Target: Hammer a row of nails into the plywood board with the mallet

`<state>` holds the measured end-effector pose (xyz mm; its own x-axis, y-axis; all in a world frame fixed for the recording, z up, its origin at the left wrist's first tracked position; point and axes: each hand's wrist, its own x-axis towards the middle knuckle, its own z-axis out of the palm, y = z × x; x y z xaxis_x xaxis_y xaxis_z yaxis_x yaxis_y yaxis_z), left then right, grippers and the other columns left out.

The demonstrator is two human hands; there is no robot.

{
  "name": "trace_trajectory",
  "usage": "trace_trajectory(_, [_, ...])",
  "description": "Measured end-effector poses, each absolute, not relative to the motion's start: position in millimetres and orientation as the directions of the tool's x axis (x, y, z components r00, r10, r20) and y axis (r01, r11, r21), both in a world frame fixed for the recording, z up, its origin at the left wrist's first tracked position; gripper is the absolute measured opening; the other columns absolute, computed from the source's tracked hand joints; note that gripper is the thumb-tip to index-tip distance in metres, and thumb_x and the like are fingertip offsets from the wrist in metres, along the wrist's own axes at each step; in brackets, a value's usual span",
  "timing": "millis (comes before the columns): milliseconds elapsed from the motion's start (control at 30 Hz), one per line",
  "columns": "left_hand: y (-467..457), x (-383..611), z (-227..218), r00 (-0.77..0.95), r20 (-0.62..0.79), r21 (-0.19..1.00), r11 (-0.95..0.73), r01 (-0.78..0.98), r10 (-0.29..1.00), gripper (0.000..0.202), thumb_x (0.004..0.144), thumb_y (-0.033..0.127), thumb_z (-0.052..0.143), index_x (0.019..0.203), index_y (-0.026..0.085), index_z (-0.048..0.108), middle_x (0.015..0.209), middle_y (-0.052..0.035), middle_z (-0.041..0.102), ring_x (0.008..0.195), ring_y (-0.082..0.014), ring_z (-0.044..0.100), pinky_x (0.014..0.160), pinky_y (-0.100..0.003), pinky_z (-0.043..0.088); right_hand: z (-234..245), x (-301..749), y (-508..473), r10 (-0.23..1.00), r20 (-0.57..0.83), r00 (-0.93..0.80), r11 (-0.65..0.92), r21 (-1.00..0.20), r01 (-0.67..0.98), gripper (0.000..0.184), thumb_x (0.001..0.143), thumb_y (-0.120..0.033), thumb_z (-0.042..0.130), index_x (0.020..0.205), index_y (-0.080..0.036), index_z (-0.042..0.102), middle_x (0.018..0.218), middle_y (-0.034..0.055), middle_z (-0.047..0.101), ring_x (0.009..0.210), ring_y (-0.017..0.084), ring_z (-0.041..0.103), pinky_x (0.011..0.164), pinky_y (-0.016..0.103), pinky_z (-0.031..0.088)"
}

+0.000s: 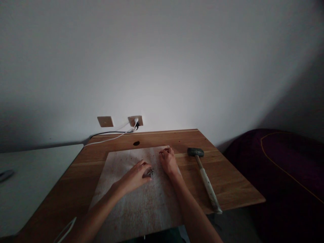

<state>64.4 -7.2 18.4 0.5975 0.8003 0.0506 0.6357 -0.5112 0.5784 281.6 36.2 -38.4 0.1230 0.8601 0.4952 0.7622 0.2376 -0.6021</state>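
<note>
Left hand [135, 177] touches metal fasteners [150, 172]; right hand [168, 161] rests on the pale board [152, 209].

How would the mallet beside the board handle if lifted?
The mallet probably feels head-heavy, its dark head being bulky against the slim handle. It looks rigid, not floppy. Lying flat, it would likely swivel around that head if pushed.

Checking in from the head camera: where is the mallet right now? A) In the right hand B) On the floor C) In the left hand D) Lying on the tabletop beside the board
D: the mallet lies on the wooden tabletop right of the pale board, where the left hand and right hand both rest.
</note>
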Motion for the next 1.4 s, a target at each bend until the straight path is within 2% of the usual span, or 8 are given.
trace_trajectory(133, [-9.1,71.0,18.2,0.64,0.023,0.614,-0.516,0.598,0.768,0.039,0.086,0.015,0.069,0.124,0.022,0.068,0.115,-0.0069,0.066,0.102,-0.0239,0.069,0.096,-0.036,0.054,-38.6,281.9,36.4,0.866,0.483,0.133,0.219,-0.603,0.767,0.025,0.095,-0.016,0.057,0.097,-0.021,0.081,0.111,0.0143,0.067,0.106,0.03,0.063,0.102,0.042,0.051])
trace_trajectory(300, [-9.1,65.0,21.0,0.566,0.079,0.54,-0.513,0.667,0.82,0.05,0.082,0.026,0.08,0.13,0.022,0.066,0.136,-0.0114,0.058,0.125,-0.0312,0.062,0.109,-0.043,0.049,-39.1,282.2,36.5,0.867,0.478,0.139,0.211,-0.606,0.767,0.024,0.095,-0.017,0.057,0.097,-0.02,0.081,0.112,0.0151,0.067,0.107,0.031,0.064,0.101,0.042,0.052])
trace_trajectory(433, [-7.7,55.0,17.4,0.525,0.094,0.478,-0.501,0.722,0.846,0.051,0.083,0.033,0.082,0.13,0.021,0.065,0.132,-0.0125,0.06,0.128,-0.034,0.059,0.111,-0.046,0.047,-39.7,281.7,36.6,0.865,0.483,0.135,0.221,-0.609,0.762,0.024,0.095,-0.017,0.057,0.1,-0.019,0.081,0.113,0.0143,0.066,0.109,0.03,0.064,0.102,0.042,0.051])
trace_trajectory(600, [-11.1,59.3,10.3,0.605,0.097,0.524,-0.558,0.644,0.79,0.036,0.09,0.019,0.071,0.125,0.022,0.066,0.124,-0.0089,0.064,0.119,-0.0274,0.063,0.109,-0.042,0.049,-40.7,281.6,37.4,0.863,0.488,0.132,0.229,-0.61,0.759,0.025,0.096,-0.018,0.056,0.1,-0.02,0.08,0.111,0.0131,0.065,0.106,0.028,0.064,0.103,0.041,0.052])
trace_trajectory(767, [-14.0,67.3,13.9,0.661,0.084,0.537,-0.593,0.6,0.745,0.037,0.089,0.008,0.063,0.123,0.023,0.067,0.12,-0.0074,0.066,0.118,-0.0261,0.064,0.107,-0.04,0.049,-40.3,282.7,38.1,0.866,0.485,0.122,0.23,-0.602,0.764,0.027,0.096,-0.019,0.054,0.1,-0.021,0.081,0.111,0.0135,0.067,0.105,0.028,0.065,0.1,0.039,0.052])
trace_trajectory(933, [-13.5,69.2,25.2,0.657,0.059,0.539,-0.578,0.612,0.751,0.051,0.087,0.014,0.066,0.136,0.025,0.06,0.129,-0.0085,0.062,0.122,-0.0276,0.063,0.107,-0.039,0.05,-40.7,283.1,39.1,0.872,0.474,0.124,0.216,-0.598,0.771,0.027,0.096,-0.018,0.054,0.096,-0.02,0.081,0.11,0.0144,0.069,0.105,0.03,0.064,0.101,0.041,0.05])
trace_trajectory(1100, [-8.9,73.6,27.6,0.715,0.012,0.555,-0.6,0.577,0.699,0.042,0.089,0.014,0.063,0.129,0.025,0.066,0.123,-0.0065,0.062,0.114,-0.0244,0.065,0.104,-0.035,0.05,-40.5,283.2,38.4,0.877,0.461,0.133,0.198,-0.6,0.775,0.025,0.096,-0.019,0.056,0.097,-0.02,0.081,0.109,0.0147,0.069,0.105,0.03,0.064,0.1,0.041,0.05])
trace_trajectory(1400, [9.0,85.3,27.0,0.723,-0.049,0.579,-0.571,0.582,0.689,0.05,0.084,0.012,0.067,0.133,0.024,0.065,0.125,-0.0078,0.062,0.099,-0.0226,0.069,0.089,-0.033,0.052,-38.6,283.2,37.2,0.88,0.456,0.135,0.189,-0.597,0.78,0.023,0.095,-0.018,0.059,0.098,-0.02,0.081,0.108,0.0135,0.068,0.104,0.028,0.064,0.1,0.041,0.051])
